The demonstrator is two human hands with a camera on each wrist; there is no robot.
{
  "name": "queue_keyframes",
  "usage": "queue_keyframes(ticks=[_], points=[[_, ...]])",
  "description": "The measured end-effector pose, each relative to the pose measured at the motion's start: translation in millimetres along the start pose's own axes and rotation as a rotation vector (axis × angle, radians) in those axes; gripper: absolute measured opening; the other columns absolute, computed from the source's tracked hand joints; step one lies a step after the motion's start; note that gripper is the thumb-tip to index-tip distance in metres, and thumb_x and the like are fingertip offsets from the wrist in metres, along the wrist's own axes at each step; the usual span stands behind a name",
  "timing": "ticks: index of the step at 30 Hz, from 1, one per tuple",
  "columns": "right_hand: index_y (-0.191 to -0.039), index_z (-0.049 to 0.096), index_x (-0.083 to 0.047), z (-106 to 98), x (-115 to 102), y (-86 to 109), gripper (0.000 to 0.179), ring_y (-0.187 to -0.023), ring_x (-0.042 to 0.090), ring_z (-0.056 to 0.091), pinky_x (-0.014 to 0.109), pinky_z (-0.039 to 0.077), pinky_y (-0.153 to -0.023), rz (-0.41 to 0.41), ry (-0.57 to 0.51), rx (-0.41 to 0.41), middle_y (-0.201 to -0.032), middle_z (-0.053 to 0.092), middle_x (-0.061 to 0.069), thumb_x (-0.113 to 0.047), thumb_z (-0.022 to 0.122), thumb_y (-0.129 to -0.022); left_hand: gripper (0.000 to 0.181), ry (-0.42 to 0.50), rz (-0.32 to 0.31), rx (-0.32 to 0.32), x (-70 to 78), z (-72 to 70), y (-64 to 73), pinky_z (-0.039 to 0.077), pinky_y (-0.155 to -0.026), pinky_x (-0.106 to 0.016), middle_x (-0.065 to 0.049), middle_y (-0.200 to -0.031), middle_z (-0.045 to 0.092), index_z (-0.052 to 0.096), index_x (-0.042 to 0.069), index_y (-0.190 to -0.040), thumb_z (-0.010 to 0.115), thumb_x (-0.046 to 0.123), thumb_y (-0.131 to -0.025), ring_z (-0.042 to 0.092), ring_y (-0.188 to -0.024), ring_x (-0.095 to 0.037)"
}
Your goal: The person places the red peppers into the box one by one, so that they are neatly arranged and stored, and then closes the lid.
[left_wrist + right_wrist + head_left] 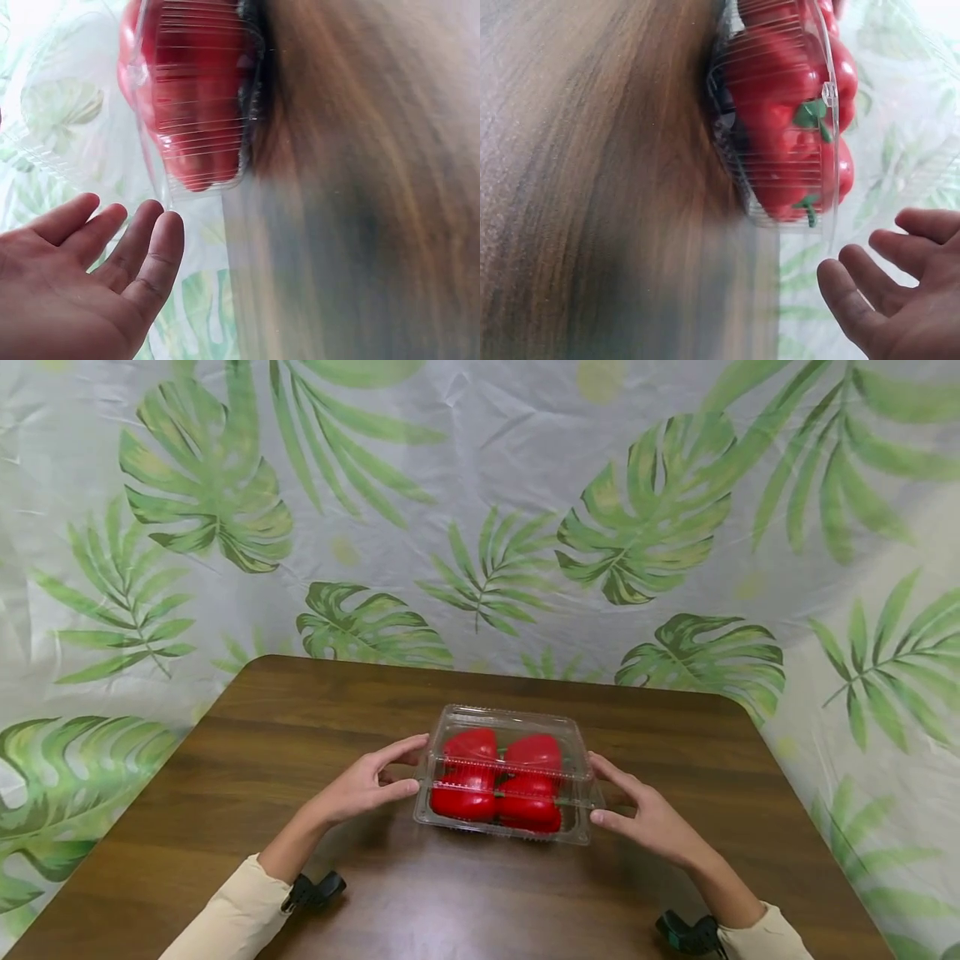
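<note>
A clear plastic clamshell container (502,837) on the table holds several red bell peppers (465,793). Its see-through lid (517,720) stands tilted over the peppers, raised from the tray's near edge. On the left side, my left hand (372,783) has its thumb and fingertips right at the container's edge, fingers loosely extended. My right hand (651,818) mirrors it at the right edge, fingers spread and relaxed. Green stems (810,116) show on the peppers in the right wrist view. The left wrist view shows the left hand's fingers (154,259) nearly straight beside the ribbed wall.
Under the container lies a brown wood-grain table (450,902). A leaf-printed cloth (480,527) hangs behind the table's far edge. Each wrist wears a black camera band, one on the left (315,891) and one on the right (688,933).
</note>
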State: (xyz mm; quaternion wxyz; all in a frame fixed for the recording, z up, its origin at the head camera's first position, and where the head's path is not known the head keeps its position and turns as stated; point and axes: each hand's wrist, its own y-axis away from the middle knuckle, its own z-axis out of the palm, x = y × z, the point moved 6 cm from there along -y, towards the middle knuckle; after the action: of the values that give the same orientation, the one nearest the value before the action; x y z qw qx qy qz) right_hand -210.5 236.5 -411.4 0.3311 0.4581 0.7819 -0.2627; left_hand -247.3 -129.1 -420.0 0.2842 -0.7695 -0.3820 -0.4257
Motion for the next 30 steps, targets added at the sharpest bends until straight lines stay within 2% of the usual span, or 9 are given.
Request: queue_keyframes(ticks=[3, 5, 10, 12, 14, 20, 23, 26, 30], points=[[-0.156, 0.031, -0.012, 1.4, 0.1, 1.4, 0.073, -0.136, 0.045, 0.044, 0.057, 0.053, -0.095, -0.005, 0.020, 0.001, -0.157, 0.037, 0.022, -0.022, 0.067, -0.094, 0.069, -0.010, -0.001, -0.007, -1.7, 1.6, 2.3, 0.053, -0.095, -0.033, -0.017, -0.155, 0.042, 0.037, 0.008, -0.153, 0.065, 0.028, -0.093, 0.050, -0.131, -0.039], [-0.156, 0.030, -0.012, 2.2, 0.5, 2.4, 0.073, -0.136, 0.037, 0.047, 0.052, 0.054, -0.096, -0.016, 0.036, 0.006, -0.158, 0.037, 0.021, -0.022, 0.067, -0.094, 0.070, -0.013, 0.004, -0.013, -2.1, 3.0, 3.2, 0.053, -0.094, -0.030, -0.016, -0.156, 0.040, 0.036, 0.007, -0.153, 0.066, 0.028, -0.093, 0.051, -0.131, -0.038], [-0.157, 0.030, -0.015, 4.3, 4.0, 4.5, 0.075, -0.134, -0.009, 0.040, 0.041, 0.055, -0.097, -0.029, 0.058, 0.022, -0.160, 0.035, 0.016, -0.024, 0.069, -0.093, 0.072, -0.013, 0.011, -0.014, -2.3, 5.5, 4.5, 0.055, -0.092, -0.030, -0.015, -0.158, 0.039, 0.037, 0.008, -0.153, 0.069, 0.025, -0.091, 0.052, -0.131, -0.037], [-0.157, 0.029, -0.015, 5.7, 5.3, 4.9, 0.077, -0.132, -0.017, 0.035, 0.041, 0.055, -0.097, -0.034, 0.071, 0.020, -0.161, 0.034, 0.015, -0.025, 0.069, -0.093, 0.073, -0.016, 0.006, -0.013, -2.9, 6.3, 5.4, 0.055, -0.092, -0.033, -0.015, -0.157, 0.039, 0.037, 0.009, -0.153, 0.070, 0.024, -0.090, 0.052, -0.131, -0.037], [-0.157, 0.029, -0.016, 7.3, 6.4, 5.0, 0.078, -0.136, -0.009, 0.038, 0.041, 0.055, -0.097, -0.035, 0.093, 0.019, -0.161, 0.034, 0.014, -0.027, 0.070, -0.092, 0.074, -0.035, 0.005, -0.011, -4.1, 6.7, 6.5, 0.055, -0.092, -0.035, -0.015, -0.157, 0.040, 0.037, 0.009, -0.153, 0.071, 0.024, -0.090, 0.052, -0.130, -0.038], [-0.156, 0.030, -0.013, 13.4, 9.7, 6.7, 0.081, -0.138, 0.041, 0.042, 0.054, 0.052, -0.097, -0.033, 0.155, 0.021, -0.161, 0.032, 0.020, -0.031, 0.073, -0.089, 0.079, -0.105, 0.014, -0.007, -8.9, 9.1, 8.5, 0.056, -0.090, -0.036, -0.016, -0.156, 0.041, 0.038, 0.008, -0.152, 0.076, 0.026, -0.086, 0.054, -0.127, -0.038], [-0.156, 0.031, -0.011, 18.0, 12.1, 8.3, 0.080, -0.138, 0.049, 0.041, 0.065, 0.045, -0.100, -0.018, 0.173, 0.020, -0.160, 0.033, 0.022, -0.032, 0.072, -0.090, 0.081, -0.137, 0.031, -0.011, -11.1, 11.7, 9.3, 0.057, -0.088, -0.037, -0.018, -0.155, 0.041, 0.038, 0.006, -0.152, 0.078, 0.026, -0.084, 0.056, -0.125, -0.038], [-0.156, 0.031, -0.011, 21.8, 14.1, 8.9, 0.078, -0.139, 0.049, 0.041, 0.069, 0.040, -0.102, -0.001, 0.184, 0.021, -0.158, 0.035, 0.023, -0.033, 0.070, -0.092, 0.082, -0.159, 0.034, -0.013, -13.4, 13.8, 10.0, 0.058, -0.086, -0.038, -0.018, -0.155, 0.042, 0.038, 0.006, -0.151, 0.080, 0.026, -0.083, 0.057, -0.122, -0.037], [-0.155, 0.032, -0.010, 24.0, 15.8, 8.3, 0.075, -0.133, 0.048, 0.049, 0.066, 0.045, -0.099, 0.015, 0.160, 0.022, -0.157, 0.037, 0.023, -0.032, 0.068, -0.093, 0.083, -0.150, 0.022, -0.012, -14.9, 14.7, 10.7, 0.058, -0.085, -0.036, -0.018, -0.155, 0.042, 0.038, 0.007, -0.152, 0.080, 0.027, -0.083, 0.057, -0.122, -0.037]])
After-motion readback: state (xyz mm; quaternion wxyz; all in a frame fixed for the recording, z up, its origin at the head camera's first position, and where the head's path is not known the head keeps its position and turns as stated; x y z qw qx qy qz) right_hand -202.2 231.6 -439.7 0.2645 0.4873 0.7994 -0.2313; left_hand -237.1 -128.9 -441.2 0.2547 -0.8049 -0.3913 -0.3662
